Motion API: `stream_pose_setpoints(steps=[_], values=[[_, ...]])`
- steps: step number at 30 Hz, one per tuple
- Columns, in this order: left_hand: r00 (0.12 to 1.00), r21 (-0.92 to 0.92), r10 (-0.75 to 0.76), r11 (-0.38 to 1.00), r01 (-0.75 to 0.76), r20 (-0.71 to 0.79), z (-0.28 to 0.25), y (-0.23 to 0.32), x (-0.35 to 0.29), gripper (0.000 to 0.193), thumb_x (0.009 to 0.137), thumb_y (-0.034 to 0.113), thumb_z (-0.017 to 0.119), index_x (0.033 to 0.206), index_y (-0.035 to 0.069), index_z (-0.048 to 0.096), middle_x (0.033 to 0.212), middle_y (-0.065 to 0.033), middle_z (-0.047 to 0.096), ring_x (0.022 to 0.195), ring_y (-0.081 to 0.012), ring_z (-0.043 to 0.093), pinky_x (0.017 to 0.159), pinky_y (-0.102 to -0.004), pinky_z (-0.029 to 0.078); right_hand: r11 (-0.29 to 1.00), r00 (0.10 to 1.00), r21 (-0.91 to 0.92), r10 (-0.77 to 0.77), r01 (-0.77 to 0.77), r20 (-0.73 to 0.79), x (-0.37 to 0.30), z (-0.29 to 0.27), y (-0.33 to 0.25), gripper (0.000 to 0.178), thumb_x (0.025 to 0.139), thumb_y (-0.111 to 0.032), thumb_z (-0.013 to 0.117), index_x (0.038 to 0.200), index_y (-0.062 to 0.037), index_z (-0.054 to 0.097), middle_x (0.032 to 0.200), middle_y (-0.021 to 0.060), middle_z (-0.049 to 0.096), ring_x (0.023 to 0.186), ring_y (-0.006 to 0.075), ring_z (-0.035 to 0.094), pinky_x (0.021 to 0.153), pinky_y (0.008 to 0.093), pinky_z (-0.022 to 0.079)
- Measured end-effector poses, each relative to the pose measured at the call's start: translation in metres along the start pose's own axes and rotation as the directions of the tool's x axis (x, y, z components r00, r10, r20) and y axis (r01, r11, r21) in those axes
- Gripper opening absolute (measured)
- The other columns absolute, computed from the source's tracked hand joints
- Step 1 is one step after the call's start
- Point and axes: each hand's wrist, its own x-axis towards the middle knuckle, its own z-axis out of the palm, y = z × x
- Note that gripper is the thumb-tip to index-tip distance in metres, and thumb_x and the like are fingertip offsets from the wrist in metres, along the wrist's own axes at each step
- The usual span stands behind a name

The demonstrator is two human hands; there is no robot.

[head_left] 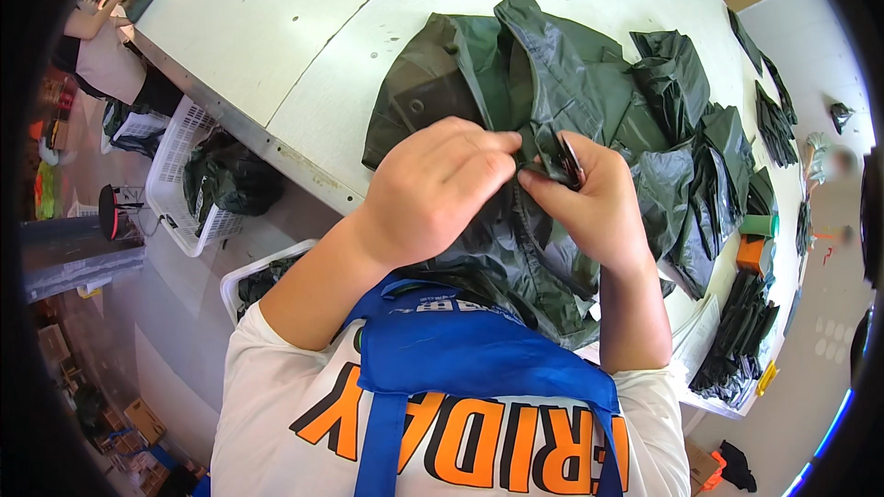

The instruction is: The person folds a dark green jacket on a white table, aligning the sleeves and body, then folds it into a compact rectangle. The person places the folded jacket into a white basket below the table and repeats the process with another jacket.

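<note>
One white basket (166, 165) with a dark bundle (230, 184) inside stood left of the desk (267, 9). Next came the left hand (437, 188), fingers curled nearly closed, seeming to pinch an edge of the dark green cloth (566, 50), which lay bunched on the desk before the person. Its sheen suggested a slippery surface, so firm pinches set close together, with light tension between, likely served best; letting the bulk rest on the desk should have kept its weight off that edge. The right hand (594, 193) closed thumb against fingers on a folded part, lined up under the eyes; a slim dark detail there was too small to tell. Farther right lay a dark pile (737, 336).
</note>
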Motion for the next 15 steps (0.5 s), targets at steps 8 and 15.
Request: stream_pose_setpoints(steps=[8, 15], values=[[0.982, -0.128, -0.102, 0.984, 0.123, 0.159, 0.016, 0.017, -0.021, 0.019, 0.064, 0.003, 0.074, 0.074, 0.003, 0.058, 0.126, -0.0232, 0.053, 0.093, -0.0339, 0.060, 0.078, -0.0381, 0.051, 0.968, 0.939, 0.193, -0.092, 0.163, -0.332, -0.010, 0.021, 0.028, 0.012, 0.080, -0.006, 0.068, 0.082, -0.0008, 0.057, 0.066, 0.0006, 0.052, 0.064, 0.0050, 0.042, 0.055, 0.0243, 0.038], [0.834, -0.703, -0.486, 0.496, 0.509, 0.261, -0.014, -0.016, -0.052, 0.020, 0.091, 0.020, 0.058, 0.080, 0.003, 0.062, 0.084, -0.0119, 0.067, 0.063, -0.0132, 0.058, 0.057, -0.0246, 0.047, 0.994, 0.992, -0.033, -0.101, 0.103, 0.072, -0.048, 0.014, 0.081, 0.015, 0.074, 0.001, 0.069, 0.084, -0.0015, 0.058, 0.065, 0.0043, 0.048, 0.058, 0.0099, 0.041, 0.052, 0.0249, 0.035]])
